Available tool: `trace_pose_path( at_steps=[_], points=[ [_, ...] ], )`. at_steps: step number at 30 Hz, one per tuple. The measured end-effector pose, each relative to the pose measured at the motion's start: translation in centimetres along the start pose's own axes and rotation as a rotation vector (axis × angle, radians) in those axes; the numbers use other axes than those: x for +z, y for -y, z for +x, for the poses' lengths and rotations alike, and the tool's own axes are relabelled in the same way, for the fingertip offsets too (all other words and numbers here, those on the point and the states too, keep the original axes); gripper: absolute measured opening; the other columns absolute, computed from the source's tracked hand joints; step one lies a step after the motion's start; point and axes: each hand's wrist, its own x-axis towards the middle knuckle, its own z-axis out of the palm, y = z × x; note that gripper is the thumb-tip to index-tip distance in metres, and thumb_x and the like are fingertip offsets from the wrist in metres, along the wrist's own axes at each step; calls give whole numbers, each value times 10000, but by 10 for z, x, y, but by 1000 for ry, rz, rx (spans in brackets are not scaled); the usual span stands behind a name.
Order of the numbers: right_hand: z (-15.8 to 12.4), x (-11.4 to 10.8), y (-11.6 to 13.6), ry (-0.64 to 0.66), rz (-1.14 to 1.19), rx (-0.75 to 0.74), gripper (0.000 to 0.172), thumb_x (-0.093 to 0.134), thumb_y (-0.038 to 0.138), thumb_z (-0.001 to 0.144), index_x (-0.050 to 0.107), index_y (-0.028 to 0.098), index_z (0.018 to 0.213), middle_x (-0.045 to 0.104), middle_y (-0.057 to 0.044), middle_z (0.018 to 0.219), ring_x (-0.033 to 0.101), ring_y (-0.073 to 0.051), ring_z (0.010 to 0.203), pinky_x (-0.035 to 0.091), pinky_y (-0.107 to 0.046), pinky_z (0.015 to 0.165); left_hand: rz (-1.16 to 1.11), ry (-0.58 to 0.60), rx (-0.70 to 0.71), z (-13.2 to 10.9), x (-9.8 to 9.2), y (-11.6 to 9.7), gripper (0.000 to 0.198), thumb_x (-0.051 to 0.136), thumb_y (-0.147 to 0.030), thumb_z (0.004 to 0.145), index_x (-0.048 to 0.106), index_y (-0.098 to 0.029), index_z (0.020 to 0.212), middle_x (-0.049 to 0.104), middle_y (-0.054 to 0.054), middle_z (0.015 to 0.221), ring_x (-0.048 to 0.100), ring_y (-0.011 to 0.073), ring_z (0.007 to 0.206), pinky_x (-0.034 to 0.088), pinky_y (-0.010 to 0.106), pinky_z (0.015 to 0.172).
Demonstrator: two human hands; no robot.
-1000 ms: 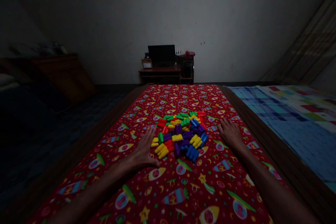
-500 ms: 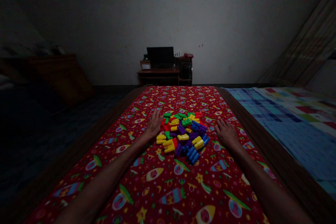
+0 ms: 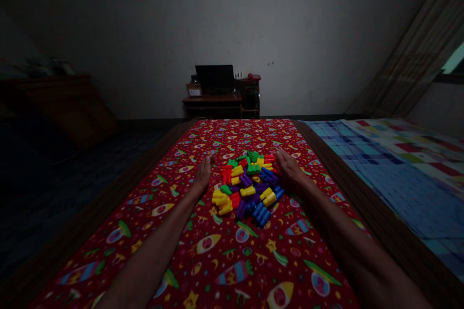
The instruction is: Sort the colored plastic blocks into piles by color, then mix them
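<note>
A loose pile of plastic building blocks (image 3: 248, 191) in red, yellow, green, blue and purple lies on the red patterned cloth (image 3: 232, 246). My left hand (image 3: 204, 172) is on the pile's left side, fingers stretched forward, a small gap from the red blocks (image 3: 226, 174). At the right edge of the pile, my right hand (image 3: 289, 164) stands with its fingers extended, close against the blocks there. Neither hand holds anything. The right palm is turned toward the pile and hidden from view.
Beyond the cloth stands a small desk (image 3: 212, 99) with a dark monitor (image 3: 214, 77) against the wall. A bed with blue checked bedding (image 3: 358, 178) is on the right. A wooden cabinet (image 3: 61, 106) stands in shadow at the left.
My right hand has moved left to the pile's edge. My left hand has drawn slightly left, away from the blocks. Some blocks have shifted a little, and the view has turned slightly right.
</note>
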Motion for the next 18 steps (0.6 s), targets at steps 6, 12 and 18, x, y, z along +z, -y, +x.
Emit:
trace_pose_path(
  at_steps=[6,12,18],
  points=[
    [4,47,21,110,25,12,578,313,536,955,660,127,1169,556,-168,1354,440,-269,1323,320,-454,1111,-85,-28,-61,0,-3,6,666,210,-596,923,588,-152,1247,609,147,1300,576,260,1203,452,445,1032],
    [-25,36,35,113,152,-136,457,403,472,924,673,204,1176,616,-90,1303,526,-230,1245,394,-395,1058,-75,95,5,0,3,7,749,242,-667,885,599,-99,1218,620,179,1278,596,278,1171,448,452,1032],
    [4,16,19,-21,63,117,325,489,358,854,726,153,938,718,-66,820,659,-205,787,489,-286,702,-33,112,21,3,2,2,738,229,-682,873,666,-123,1072,688,167,1153,636,281,1100,460,462,1016]
  ],
)
